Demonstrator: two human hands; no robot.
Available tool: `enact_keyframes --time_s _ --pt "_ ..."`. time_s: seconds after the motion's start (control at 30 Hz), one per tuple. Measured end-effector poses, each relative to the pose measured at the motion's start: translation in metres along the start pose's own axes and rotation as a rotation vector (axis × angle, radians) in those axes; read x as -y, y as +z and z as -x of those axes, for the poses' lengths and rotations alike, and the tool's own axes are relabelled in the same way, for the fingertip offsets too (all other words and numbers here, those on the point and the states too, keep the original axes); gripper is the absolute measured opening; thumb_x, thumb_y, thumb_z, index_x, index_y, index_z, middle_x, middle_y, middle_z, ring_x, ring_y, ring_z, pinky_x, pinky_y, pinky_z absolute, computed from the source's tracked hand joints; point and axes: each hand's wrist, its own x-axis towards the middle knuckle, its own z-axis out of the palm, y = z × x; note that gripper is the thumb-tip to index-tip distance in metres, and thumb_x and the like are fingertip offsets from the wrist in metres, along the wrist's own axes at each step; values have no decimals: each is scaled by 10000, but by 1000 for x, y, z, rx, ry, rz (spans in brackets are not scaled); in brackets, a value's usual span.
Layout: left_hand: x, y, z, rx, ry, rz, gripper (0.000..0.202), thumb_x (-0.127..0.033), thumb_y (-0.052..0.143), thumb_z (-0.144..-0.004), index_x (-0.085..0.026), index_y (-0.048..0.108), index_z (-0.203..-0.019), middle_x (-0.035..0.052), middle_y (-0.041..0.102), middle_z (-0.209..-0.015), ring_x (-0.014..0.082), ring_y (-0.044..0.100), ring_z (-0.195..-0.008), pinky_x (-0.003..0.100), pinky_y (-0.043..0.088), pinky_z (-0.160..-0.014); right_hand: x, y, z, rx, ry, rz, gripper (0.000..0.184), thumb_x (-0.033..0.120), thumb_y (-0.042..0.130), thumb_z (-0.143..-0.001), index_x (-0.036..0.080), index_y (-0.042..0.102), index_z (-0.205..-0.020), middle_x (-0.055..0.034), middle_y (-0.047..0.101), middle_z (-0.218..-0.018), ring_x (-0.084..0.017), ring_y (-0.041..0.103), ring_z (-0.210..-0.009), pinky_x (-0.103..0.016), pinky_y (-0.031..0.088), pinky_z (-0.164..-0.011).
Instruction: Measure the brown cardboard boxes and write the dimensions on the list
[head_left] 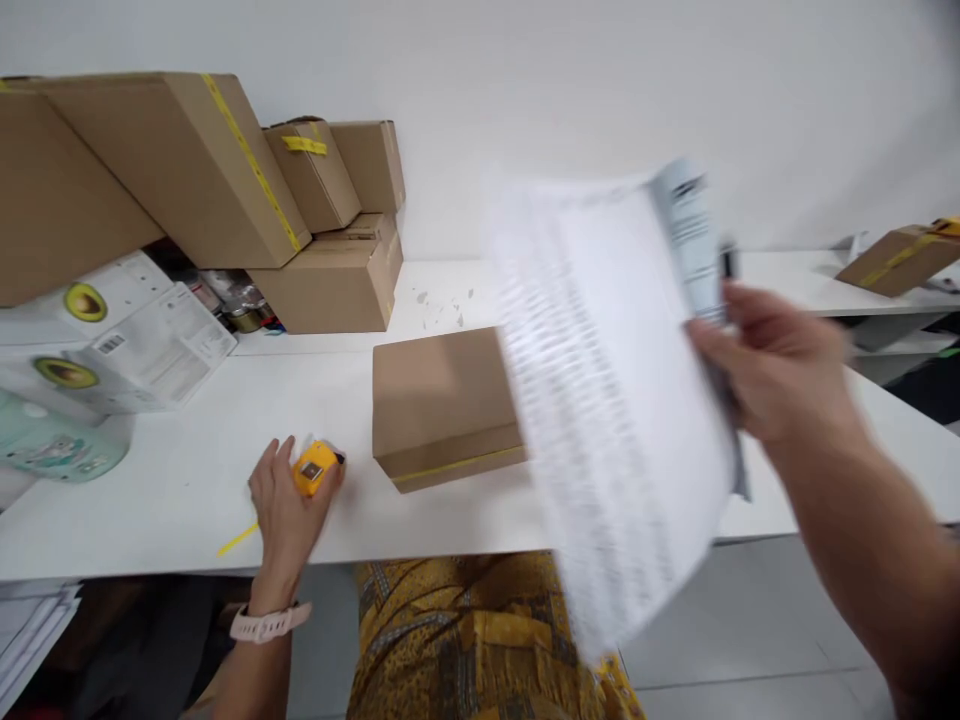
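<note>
My left hand (289,510) rests on the white table with its fingers around a yellow tape measure (313,468). A thin yellow strip (238,540) lies by my wrist; whether it belongs to the tape measure I cannot tell. Raised over the table, my right hand (780,360) grips a notepad (615,400) by its bound edge. Its white pages hang open, covered in lines of writing too blurred to read. A dark tip, perhaps a pen, shows above my right fingers. Between my hands sits a closed cardboard box (446,400), its right end hidden behind the pages.
Several cardboard boxes (225,170) with yellow tape are stacked at the back left. Below them stand a white carton (142,340) with avocado pictures and a mint-green bottle (56,440). Another taped box (896,260) lies on the shelf at far right. Papers (34,630) are at lower left.
</note>
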Motion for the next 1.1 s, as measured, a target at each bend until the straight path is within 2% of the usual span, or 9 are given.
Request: enact_keyframes --time_s 0.1,0.17,0.3,0.47,0.57,0.63,0.77,0.93,1.1 --pt "-15 -31 -26 -171 86 37 649 -426 639 -910 -99 424 -1427 238 439 -1515 370 373 -1447 564 298 -1180 -4 51 21 226 287 -140 520 256 780 -717 144 708 -1220 -96 723 -1081 -153 630 -728 -354 539 -680" --pt "-35 -52 -52 -253 153 91 602 -403 646 -911 -117 468 -1410 189 491 -1495 328 425 -1414 533 344 -1167 -10 70 32 351 316 -156 541 271 770 -729 159 699 -1253 -83 716 -1097 -159 645 -754 -340 557 -683" --pt "-92 -68 -114 -114 270 304 443 -356 624 -912 -160 584 -1308 96 622 -1361 255 558 -1270 446 475 -1060 -18 79 44 498 256 -74 577 326 735 -781 204 658 -1339 -68 706 -1065 -177 664 -767 -341 582 -650" --pt "-165 -29 -183 492 283 394 465 -355 629 -846 -160 619 -1268 118 623 -1354 292 563 -1263 466 452 -1034 -8 72 55 582 241 46 593 332 697 -830 212 611 -1404 -84 713 -1072 -186 674 -735 -335 590 -611" --pt "-196 6 -206 866 227 523 495 -415 702 -789 -185 620 -1220 126 599 -1384 273 562 -1264 392 444 -1037 -7 69 60 656 254 123 610 362 672 -861 226 567 -1447 -95 706 -1144 -203 686 -806 -341 599 -664" --pt "-208 27 -211 1015 191 578 462 -399 762 -727 -197 642 -1125 114 642 -1305 266 602 -1189 369 463 -989 -8 65 60 678 230 184 639 411 671 -868 249 537 -1471 -90 694 -1169 -189 671 -763 -348 593 -650" --pt "-213 56 -209 1111 172 629 387 -324 787 -682 -215 643 -1024 64 704 -1031 219 663 -882 344 502 -764 -7 56 45 589 105 194 635 509 676 -859 255 568 -1430 -69 688 -1048 -170 625 -678 -354 572 -594" --pt "-208 68 -205 1129 178 726 236 -253 764 -702 -220 670 -917 26 683 -910 160 624 -765 305 471 -702 15 51 -1 444 -27 -212 354 404 594 -897 230 655 -1200 -57 711 -902 -250 700 -955 -449 576 -876" --pt "-210 70 -205 1110 139 780 203 -212 765 -694 -199 689 -881 36 689 -898 165 622 -788 311 477 -733 30 88 -24 483 -168 -392 291 357 737 -787 259 557 -994 -18 720 -860 -242 709 -983 -452 555 -907"
